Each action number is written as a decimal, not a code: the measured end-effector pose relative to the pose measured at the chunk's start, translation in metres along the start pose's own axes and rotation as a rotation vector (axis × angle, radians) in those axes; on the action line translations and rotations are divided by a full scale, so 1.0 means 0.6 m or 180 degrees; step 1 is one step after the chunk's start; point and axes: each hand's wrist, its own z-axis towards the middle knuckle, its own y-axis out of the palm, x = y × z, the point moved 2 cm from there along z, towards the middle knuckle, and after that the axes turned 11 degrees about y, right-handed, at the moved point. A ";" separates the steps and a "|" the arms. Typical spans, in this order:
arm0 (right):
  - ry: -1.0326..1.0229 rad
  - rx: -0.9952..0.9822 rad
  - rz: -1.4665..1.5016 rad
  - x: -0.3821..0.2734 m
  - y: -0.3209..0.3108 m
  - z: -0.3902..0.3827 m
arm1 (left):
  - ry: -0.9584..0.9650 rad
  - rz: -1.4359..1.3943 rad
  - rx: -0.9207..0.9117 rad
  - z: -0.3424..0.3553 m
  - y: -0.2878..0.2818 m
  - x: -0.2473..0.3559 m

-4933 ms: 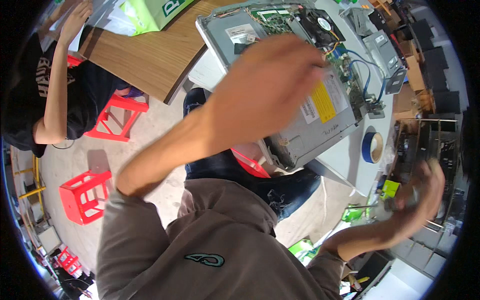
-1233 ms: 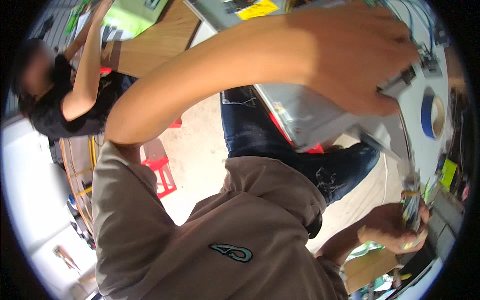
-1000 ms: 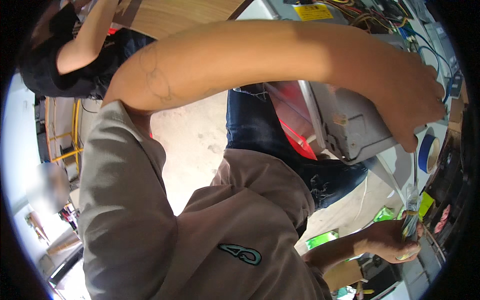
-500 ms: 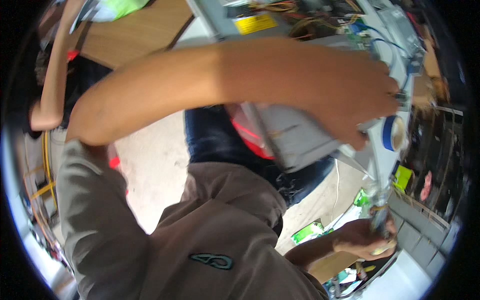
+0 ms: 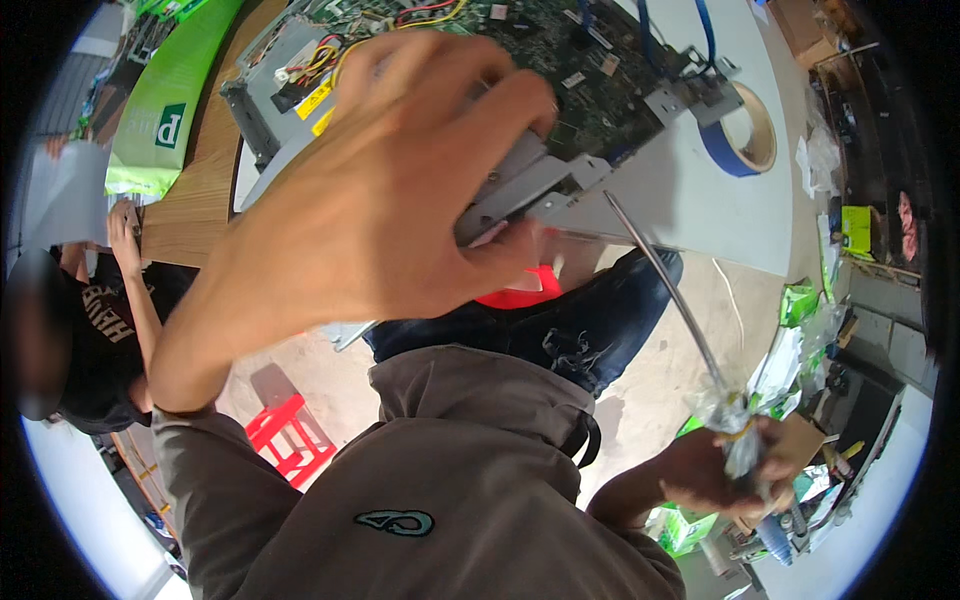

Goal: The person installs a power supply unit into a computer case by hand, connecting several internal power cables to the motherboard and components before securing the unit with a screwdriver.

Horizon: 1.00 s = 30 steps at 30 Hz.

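My left hand [image 5: 370,190] reaches over the near edge of an open metal computer chassis [image 5: 525,195], its fingers curled round the grey metal frame. Inside the chassis lies a dark green circuit board [image 5: 590,85] with yellow, red and blue cables. At the lower right, my right hand [image 5: 735,475] is closed round the handle of a screwdriver [image 5: 672,290]. Clear plastic wraps part of that handle. The long shaft slants up and left, and its tip appears close to the chassis corner; whether they touch I cannot tell.
A roll of blue tape [image 5: 718,150] stands on the white tabletop [image 5: 745,225], right of the chassis. Left of it is a wooden table [image 5: 205,215] with a green bag [image 5: 165,130]. A co-worker in black [image 5: 110,330] is at the left, near a red stool [image 5: 290,440].
My left hand has come back from the right, near the tape, to the chassis's near edge. My right hand stays low at the right; the screwdriver's shaft now shows plainly.
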 end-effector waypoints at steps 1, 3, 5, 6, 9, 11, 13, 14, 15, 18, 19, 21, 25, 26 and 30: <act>0.0213 0.0066 -0.0036 0.011 0.000 0.003 | -0.0262 0.0308 -0.0127 -0.004 0.003 0.007; 0.0649 0.0534 0.0271 0.043 0.026 -0.003 | -0.0632 0.0918 -0.0363 -0.018 0.017 0.006; 0.1015 0.0511 0.0137 0.071 0.028 -0.009 | -0.0777 0.1094 -0.0382 -0.024 0.020 0.001; 0.1234 0.0212 0.0244 0.094 0.018 -0.019 | -0.0855 0.1188 -0.0392 -0.028 0.021 0.000; 0.1563 0.0100 0.0171 0.140 0.004 -0.052 | -0.0847 0.0601 -0.0387 0.004 0.006 0.022; 0.1575 -0.0019 0.0199 0.155 -0.004 -0.074 | -0.0675 0.0583 -0.0362 0.001 0.009 0.007; 0.1640 -0.0226 -0.0066 0.162 -0.008 -0.094 | -0.0573 0.0479 -0.0249 0.003 0.008 0.007; 0.1631 -0.0439 -0.0359 0.162 -0.010 -0.102 | -0.0602 0.0496 -0.0310 0.002 0.007 0.006; 0.1872 -0.0753 -0.0614 0.156 -0.012 -0.103 | -0.0579 0.0382 -0.0350 -0.001 0.006 0.002; 0.2078 -0.1470 -0.1124 0.158 0.020 -0.106 | -0.0230 0.0007 0.0068 -0.020 0.033 -0.030; 0.1991 -0.1926 -0.1414 0.153 0.044 -0.092 | -0.0063 -0.0145 0.0323 -0.020 0.033 -0.028; 0.2463 -0.2096 -0.1223 0.163 0.054 -0.098 | -0.0401 -0.0412 0.0236 -0.006 0.020 -0.011; 0.3227 -0.2024 -0.0234 0.145 0.085 -0.087 | -0.1091 0.0153 0.0002 -0.019 0.017 0.015; 0.3379 -0.1932 0.0011 0.140 0.088 -0.082 | -0.1097 0.0165 0.0002 -0.023 0.016 0.026; 0.3045 -0.2009 0.0252 0.126 0.140 -0.016 | -0.1584 0.0834 -0.0378 -0.053 -0.004 0.064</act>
